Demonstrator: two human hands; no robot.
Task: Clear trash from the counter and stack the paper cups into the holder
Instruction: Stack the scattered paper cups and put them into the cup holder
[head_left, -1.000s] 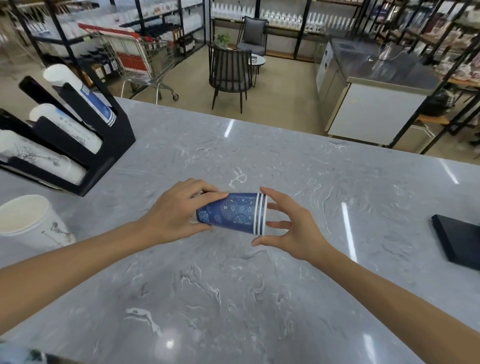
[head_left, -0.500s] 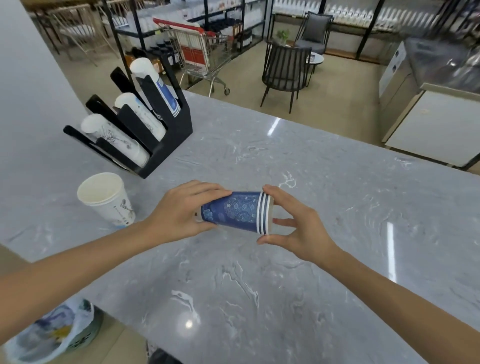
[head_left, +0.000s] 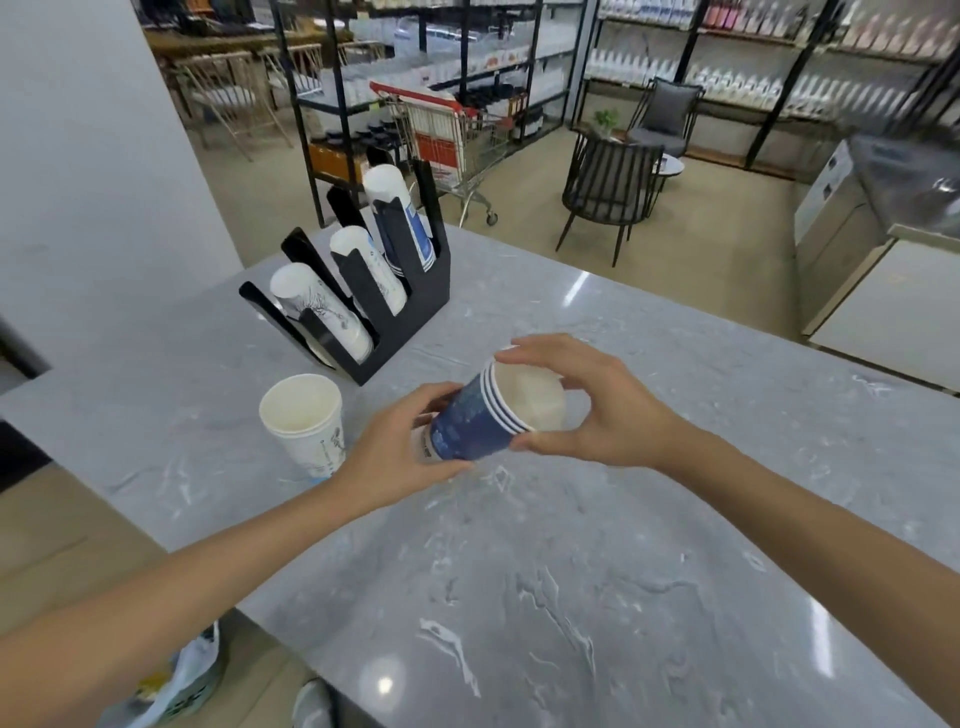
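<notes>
Bench (head_left: 597, 597) of grey marbled stone fills most of the view, with shop shelving, a red-trimmed shopping trolley (head_left: 452, 140) and a dark slatted chair (head_left: 610, 195) on the floor beyond it. Toward the bench's far left corner stands a black cup holder (head_left: 415, 306) with three slanted slots, each filled with a stack of paper cups: a white one with a dark branch print, a plain white one, and the tallest one white with blue bands. Near the holder, a white paper cup (head_left: 306, 423) stands upright on the bench, mouth up, with a small grey print on its side too blurred to read. Just to its right, above the bench, both hands hold a nested stack of blue cups (head_left: 480, 423), tilted with its white mouth toward the camera; any lettering on it is illegible. The left hand (head_left: 397, 449) is wrapped around the stack's base, and the right hand (head_left: 597, 402) pinches the rim between thumb and fingers.
</notes>
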